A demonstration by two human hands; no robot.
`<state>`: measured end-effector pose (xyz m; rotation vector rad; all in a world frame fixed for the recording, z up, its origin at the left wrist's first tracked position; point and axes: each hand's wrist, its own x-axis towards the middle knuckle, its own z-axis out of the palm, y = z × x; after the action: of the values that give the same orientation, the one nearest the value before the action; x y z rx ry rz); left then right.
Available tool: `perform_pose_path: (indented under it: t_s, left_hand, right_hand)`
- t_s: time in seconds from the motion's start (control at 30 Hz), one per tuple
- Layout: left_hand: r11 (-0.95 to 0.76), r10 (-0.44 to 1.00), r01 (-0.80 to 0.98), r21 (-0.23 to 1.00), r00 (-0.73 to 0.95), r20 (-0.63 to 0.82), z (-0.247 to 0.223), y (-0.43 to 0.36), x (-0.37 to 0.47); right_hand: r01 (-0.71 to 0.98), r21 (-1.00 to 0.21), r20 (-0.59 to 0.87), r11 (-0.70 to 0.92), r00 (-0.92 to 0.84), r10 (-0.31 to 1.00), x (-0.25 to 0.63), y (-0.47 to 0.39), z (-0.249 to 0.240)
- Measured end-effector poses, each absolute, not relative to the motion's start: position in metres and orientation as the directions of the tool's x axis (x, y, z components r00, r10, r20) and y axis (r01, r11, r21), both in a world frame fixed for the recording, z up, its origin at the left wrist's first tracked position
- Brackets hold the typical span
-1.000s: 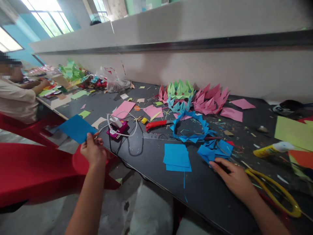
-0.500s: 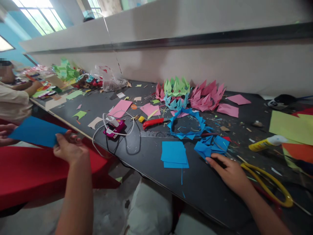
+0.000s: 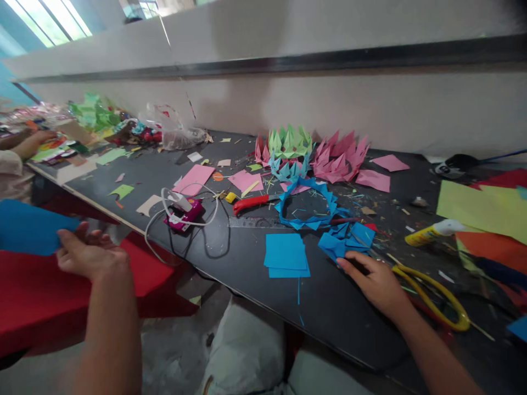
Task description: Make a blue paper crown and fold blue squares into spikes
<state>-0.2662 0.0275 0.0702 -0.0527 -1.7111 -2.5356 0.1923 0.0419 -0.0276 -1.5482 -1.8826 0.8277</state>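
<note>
My left hand (image 3: pixel 90 255) is pinched on the right end of a blue paper sheet (image 3: pixel 31 226), held above a red surface; the sheet runs out of view at the left. My right hand (image 3: pixel 374 280) has its fingertips closed on the near edge of folded blue paper (image 3: pixel 330 244) lying on the table. Just beyond it rests a blue folded-paper ring (image 3: pixel 284 211) with pointed edges. A small stack of blue paper squares (image 3: pixel 286 252) lies left of my right hand.
Behind stand green (image 3: pixel 290 142) and pink paper crowns (image 3: pixel 341 159). A red-handled cutter (image 3: pixel 251 204), clear ruler (image 3: pixel 253 222), purple power adapter (image 3: pixel 185 213) with cables, glue stick (image 3: pixel 432 232) and yellow-handled scissors (image 3: pixel 450 304) lie around. A person's hand (image 3: pixel 35 144) shows far left.
The view has turned left-to-right slightly, shifting everything leftward. The other hand seen beside the sheet's left end is now out of view. My right hand stays on the folded paper.
</note>
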Motion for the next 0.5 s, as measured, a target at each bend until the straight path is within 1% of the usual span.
perform_pose_path:
  t_s: [0.1,0.17,0.2,0.23,0.27,0.3,0.33,0.37,0.4,0.43,0.47,0.5]
  left_hand:
    - [-0.284,-0.021,0.046,0.958,-0.999,0.042,0.076,0.031,-0.261]
    - [-0.255,0.039,0.066,0.965,-0.996,0.079,0.074,0.032,-0.248]
    - [-0.260,0.116,0.120,0.958,-0.981,0.155,0.070,0.032,-0.237]
    - [-0.269,0.147,0.156,0.950,-0.969,0.200,0.064,0.031,-0.222]
    - [-0.280,0.172,0.184,0.942,-0.956,0.237,0.056,0.030,-0.205]
    - [-0.284,0.232,0.192,0.939,-0.937,0.261,0.047,0.028,-0.184]
    - [-0.282,0.325,0.185,0.942,-0.905,0.275,0.038,0.026,-0.160]
    - [-0.249,0.517,0.152,0.957,-0.815,0.264,0.028,0.023,-0.136]
    - [-0.181,0.823,0.103,0.978,-0.529,0.208,0.019,0.021,-0.111]
    - [-0.117,0.927,0.078,0.990,-0.349,0.137,0.011,0.019,-0.088]
    - [-0.061,0.977,0.061,0.996,-0.200,0.072,0.004,0.019,-0.066]
    - [0.032,0.999,0.035,0.999,0.026,-0.033,-0.001,0.021,-0.048]
  right_hand:
    - [0.632,-0.761,0.033,0.149,-0.191,0.981,0.192,0.042,-0.027]
    - [0.622,-0.769,0.034,0.144,-0.186,0.982,0.190,0.042,-0.024]
    - [0.612,-0.778,0.032,0.139,-0.183,0.983,0.189,0.042,-0.022]
    - [0.596,-0.792,0.025,0.131,-0.183,0.983,0.187,0.042,-0.020]
    - [0.575,-0.810,0.013,0.120,-0.187,0.982,0.185,0.042,-0.018]
    - [0.548,-0.830,-0.003,0.106,-0.194,0.981,0.183,0.041,-0.016]
    - [0.521,-0.849,-0.023,0.089,-0.205,0.978,0.181,0.040,-0.014]
    - [0.496,-0.865,-0.044,0.071,-0.217,0.975,0.179,0.039,-0.013]
    - [0.476,-0.878,-0.062,0.055,-0.228,0.972,0.177,0.038,-0.012]
    - [0.460,-0.887,-0.076,0.044,-0.237,0.968,0.175,0.037,-0.012]
    - [0.445,-0.895,-0.084,0.036,-0.246,0.966,0.174,0.036,-0.011]
    - [0.430,-0.902,-0.088,0.031,-0.254,0.963,0.173,0.035,-0.011]
